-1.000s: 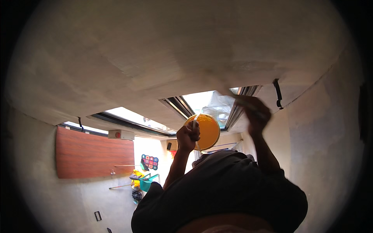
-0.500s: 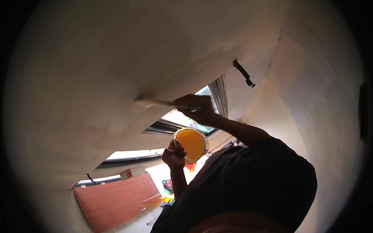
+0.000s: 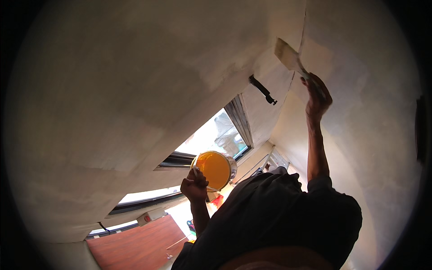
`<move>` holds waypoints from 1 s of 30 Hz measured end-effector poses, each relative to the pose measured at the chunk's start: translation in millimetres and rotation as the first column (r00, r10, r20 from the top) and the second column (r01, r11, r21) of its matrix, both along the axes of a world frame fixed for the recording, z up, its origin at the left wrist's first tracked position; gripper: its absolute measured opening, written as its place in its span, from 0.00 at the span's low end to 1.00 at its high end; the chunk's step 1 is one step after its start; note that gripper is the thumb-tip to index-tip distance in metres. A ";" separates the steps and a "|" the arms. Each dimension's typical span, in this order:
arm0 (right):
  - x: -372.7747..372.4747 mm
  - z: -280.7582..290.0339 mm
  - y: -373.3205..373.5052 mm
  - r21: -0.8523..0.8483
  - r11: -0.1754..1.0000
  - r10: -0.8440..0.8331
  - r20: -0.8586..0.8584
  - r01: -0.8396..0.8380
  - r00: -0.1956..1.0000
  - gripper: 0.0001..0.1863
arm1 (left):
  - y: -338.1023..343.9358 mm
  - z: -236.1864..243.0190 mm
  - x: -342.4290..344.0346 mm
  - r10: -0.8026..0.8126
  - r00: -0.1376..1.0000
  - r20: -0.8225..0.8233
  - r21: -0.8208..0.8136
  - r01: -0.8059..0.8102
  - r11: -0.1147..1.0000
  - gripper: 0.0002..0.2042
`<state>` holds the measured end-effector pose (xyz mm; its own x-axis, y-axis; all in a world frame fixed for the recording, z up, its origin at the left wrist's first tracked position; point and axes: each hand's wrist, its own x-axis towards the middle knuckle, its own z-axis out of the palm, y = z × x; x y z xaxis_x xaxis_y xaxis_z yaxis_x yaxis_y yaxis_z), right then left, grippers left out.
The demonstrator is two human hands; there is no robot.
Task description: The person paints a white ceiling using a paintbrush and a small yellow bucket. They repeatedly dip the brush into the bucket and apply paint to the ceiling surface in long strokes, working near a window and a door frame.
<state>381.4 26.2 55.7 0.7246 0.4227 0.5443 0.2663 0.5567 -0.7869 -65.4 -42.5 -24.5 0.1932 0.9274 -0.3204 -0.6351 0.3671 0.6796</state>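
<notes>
One broad brush [image 3: 286, 54] is raised near the dark wall seam [image 3: 304, 27], the grip of the right hand [image 3: 319, 96] closed around it, while the left hand [image 3: 195, 185], its grip curled tight, holds an orange bucket [image 3: 212, 172] near the window's [image 3: 213, 132] lower edge.

Broad pale surface [image 3: 112, 99] overhead, dull and patchy in tone, darker toward the left. Dark, uneven seam [image 3: 304, 22] where it meets the paler right-hand wall [image 3: 364, 117]. Black bracket [image 3: 262, 89] near the seam. Dark-framed window [image 3: 209, 135], glare white at left, blurred shapes through the glass at right. Second bright window strip [image 3: 150, 195] lower left; below it, a small pale box [image 3: 155, 215] above a reddish-brown wood-grain panel [image 3: 135, 245].
</notes>
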 end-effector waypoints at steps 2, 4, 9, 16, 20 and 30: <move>-10.1 12.4 -11.6 0.029 0.999 -0.028 0.002 0.028 1.000 0.11 | -5.5 -2.9 0.2 0.002 1.000 0.013 -0.010 -0.002 1.000 0.19; -27.8 16.5 -21.8 0.000 0.998 0.070 0.021 -0.070 0.997 0.11 | -4.7 -7.8 4.1 0.025 0.998 0.056 -0.035 -0.023 0.999 0.19; -109.6 27.6 -34.3 -0.143 0.903 0.428 0.209 -0.406 0.879 0.11 | -9.3 -13.0 16.6 0.086 0.996 -0.033 -0.030 -0.087 0.996 0.15; -274.0 33.4 -9.1 -0.191 0.392 0.917 0.162 -0.900 0.365 0.15 | -18.4 -4.2 28.7 0.220 0.947 -0.233 -0.058 -0.240 0.969 0.08; -358.5 29.9 4.7 -0.095 0.312 0.894 0.366 -0.945 0.258 0.17 | -33.0 -51.0 1.4 0.247 0.892 -0.377 0.137 -0.211 0.968 0.05; -153.9 -8.0 26.3 -0.216 0.747 0.662 0.158 -0.629 0.732 0.14 | -18.9 -7.8 9.3 0.103 0.993 -0.049 -0.043 -0.105 0.994 0.21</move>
<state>227.5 52.5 47.7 0.1226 0.8276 0.5477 0.0503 0.5460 -0.8363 -56.0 -61.4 -32.3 0.0803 0.9261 -0.3687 -0.6392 0.3317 0.6938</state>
